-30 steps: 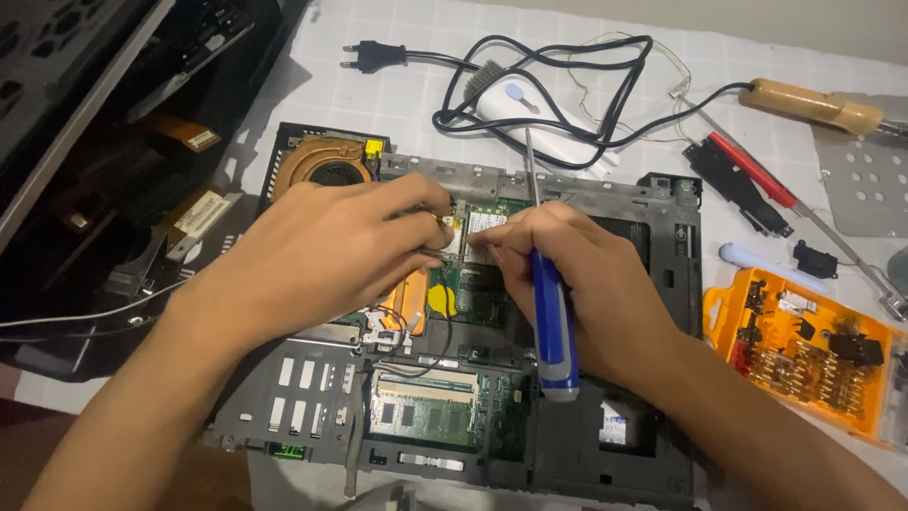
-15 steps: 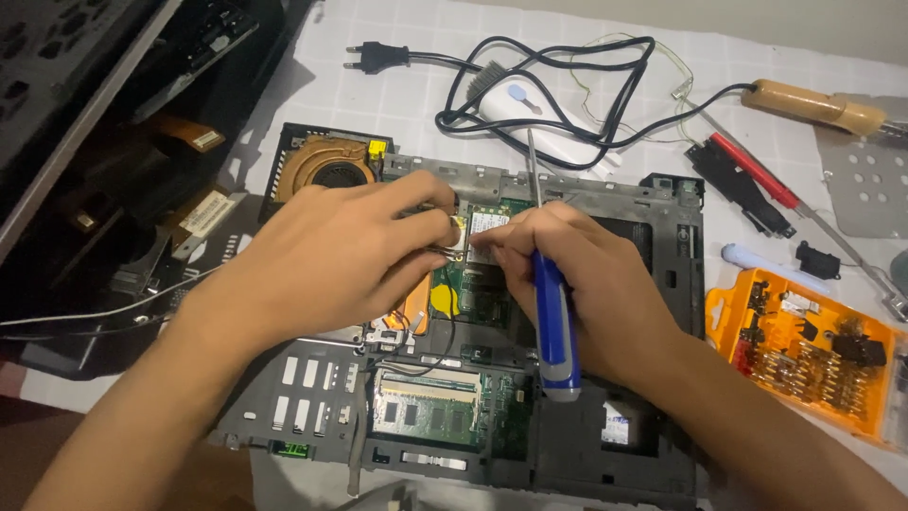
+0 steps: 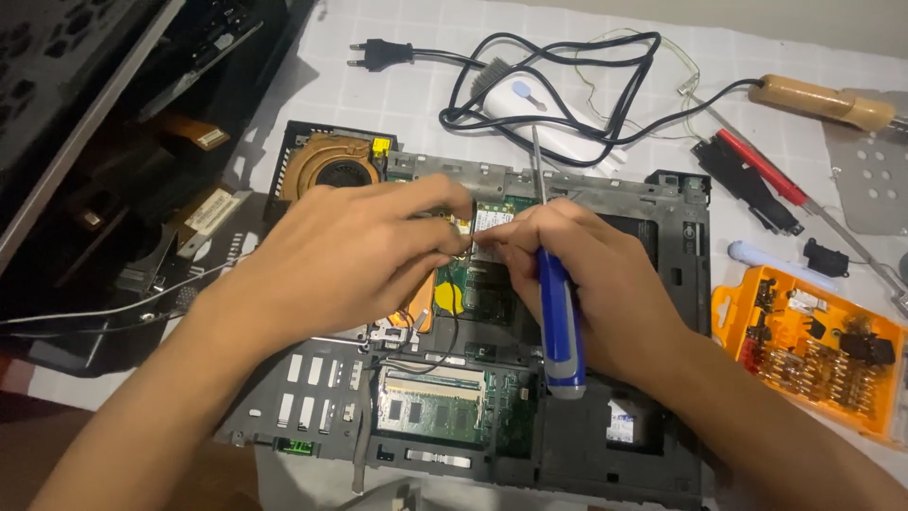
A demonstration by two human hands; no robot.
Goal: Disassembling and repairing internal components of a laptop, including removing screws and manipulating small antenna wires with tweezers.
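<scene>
An opened laptop chassis (image 3: 662, 203) lies on the table with its green circuit boards bare. My left hand (image 3: 350, 255) rests over the middle of it, fingertips pinched at a small card (image 3: 492, 220) near the top edge. My right hand (image 3: 591, 279) meets it there, fingertips on the same card, while a blue-handled screwdriver (image 3: 560, 326) is tucked in its palm, shaft pointing away from me. A copper fan and heat sink (image 3: 333, 166) sits at the chassis' upper left. A memory module (image 3: 430, 407) shows below my hands.
An orange bit case (image 3: 813, 345) lies at the right. A soldering iron with wooden handle (image 3: 823, 102) and its black cord (image 3: 567, 85) with plug lie at the back. A red-handled tool (image 3: 761, 168) and black laptop parts (image 3: 104, 142) lie at the left.
Both hands stay at the small card; the fingertips have shifted only slightly. Nothing else has moved.
</scene>
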